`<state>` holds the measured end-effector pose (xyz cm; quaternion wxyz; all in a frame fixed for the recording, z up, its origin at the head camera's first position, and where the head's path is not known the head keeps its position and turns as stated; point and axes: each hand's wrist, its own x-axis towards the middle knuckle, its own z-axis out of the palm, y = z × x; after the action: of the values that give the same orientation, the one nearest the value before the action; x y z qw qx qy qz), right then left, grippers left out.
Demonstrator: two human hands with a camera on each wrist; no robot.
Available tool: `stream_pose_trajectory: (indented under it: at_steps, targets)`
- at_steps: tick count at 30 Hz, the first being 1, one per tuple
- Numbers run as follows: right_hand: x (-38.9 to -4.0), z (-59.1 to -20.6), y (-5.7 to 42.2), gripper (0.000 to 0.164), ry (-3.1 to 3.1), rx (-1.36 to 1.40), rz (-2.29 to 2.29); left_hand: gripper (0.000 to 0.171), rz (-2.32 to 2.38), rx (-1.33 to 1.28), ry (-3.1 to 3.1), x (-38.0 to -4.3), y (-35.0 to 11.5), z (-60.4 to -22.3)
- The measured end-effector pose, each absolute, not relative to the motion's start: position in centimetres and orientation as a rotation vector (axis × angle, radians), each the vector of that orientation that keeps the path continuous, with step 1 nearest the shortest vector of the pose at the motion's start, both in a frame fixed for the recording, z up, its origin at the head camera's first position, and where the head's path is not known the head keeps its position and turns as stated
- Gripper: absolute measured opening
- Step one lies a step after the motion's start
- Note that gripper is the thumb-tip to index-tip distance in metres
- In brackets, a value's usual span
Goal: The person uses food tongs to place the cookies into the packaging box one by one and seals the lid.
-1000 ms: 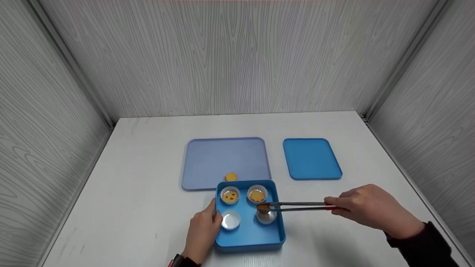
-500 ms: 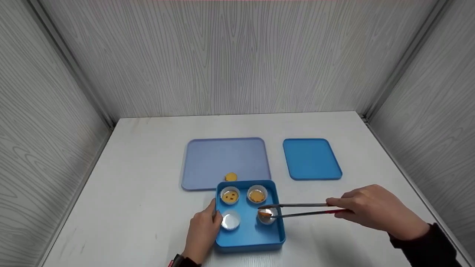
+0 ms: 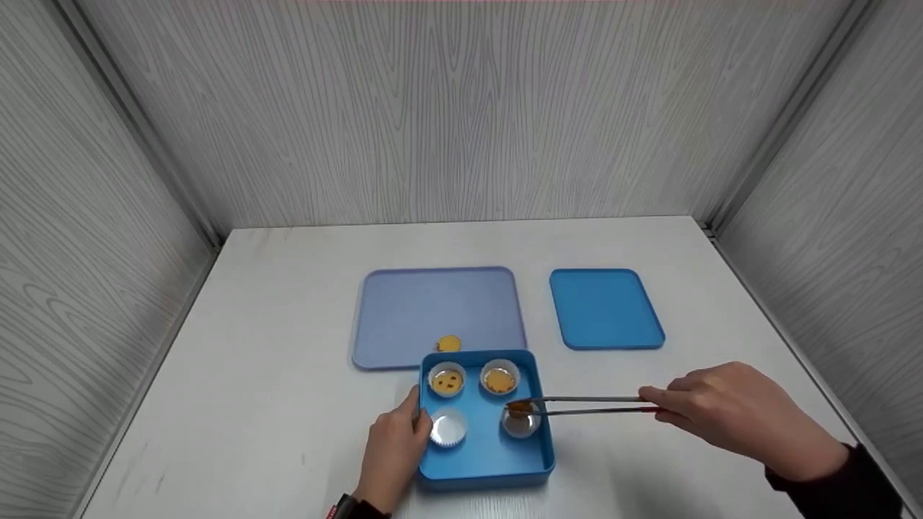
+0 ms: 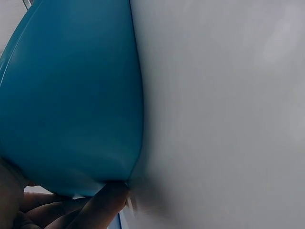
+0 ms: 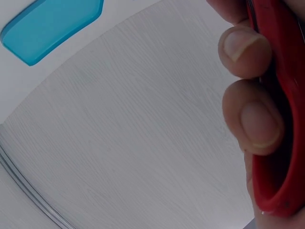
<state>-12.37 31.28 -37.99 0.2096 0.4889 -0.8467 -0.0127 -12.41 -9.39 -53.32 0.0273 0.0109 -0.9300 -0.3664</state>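
Note:
In the head view my left hand (image 3: 395, 448) grips the left wall of a blue box (image 3: 490, 472); the left wrist view shows its fingers curled at the box's corner. Inside stand two paper cups holding cookies, a spotted cookie (image 3: 448, 382) and a plain cookie (image 3: 499, 381), plus a bare white cup (image 3: 448, 428). My right hand (image 3: 735, 411) holds red-handled tongs (image 3: 598, 399), their brownish tips over the near right cup (image 3: 520, 427). Whether something lies between the tips is too small to tell. In the right wrist view, fingers wrap the red handle (image 5: 290, 95).
Behind the box lies a lilac tray (image 3: 440, 303), partly covered by the box's far edge, with a round cookie (image 3: 448, 343) near its front. A flat blue tray (image 3: 607, 308) sits to the right. Grey wood-grain panels (image 3: 461, 108) enclose the white table (image 3: 274, 360).
The tongs' arms spread apart half a second ago and are now closer together. The near right cup and my right hand have shifted slightly right. My left hand stays put.

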Motion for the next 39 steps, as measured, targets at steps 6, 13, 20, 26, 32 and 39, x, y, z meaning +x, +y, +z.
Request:
stream_pose_trajectory:
  at_steps: [6, 13, 20, 26, 32, 39]
  targets:
    - [-11.7, -37.4, 30.5, 0.039, -2.329, 1.336, -0.127, 0.049, -1.119, 0.027, -2.869, -12.4, -9.4, -53.3]
    - [-11.4, -37.3, 29.9, 0.036, -2.34, 1.314, -0.191, 0.049, -1.115, 0.038, -2.877, -12.4, -9.4, -53.2]
    - [-11.4, -37.5, 29.7, 0.042, -2.341, 1.333, -0.212, 0.049, -1.131, 0.057, -2.886, -12.5, -9.3, -53.3]
    - [-11.4, -37.4, 29.8, 0.044, -2.36, 1.329, -0.2, 0.049, -1.119, 0.064, -2.9, -12.5, -9.2, -53.3]
    - [-11.4, -37.0, 30.1, 0.046, -2.369, 1.311, -0.191, 0.05, -1.124, 0.051, -2.895, -12.6, -9.3, -53.3]
    - [-11.5, -36.9, 30.6, 0.047, -2.333, 1.31, -0.164, 0.049, -1.127, -0.001, -2.858, -12.3, -9.4, -53.2]
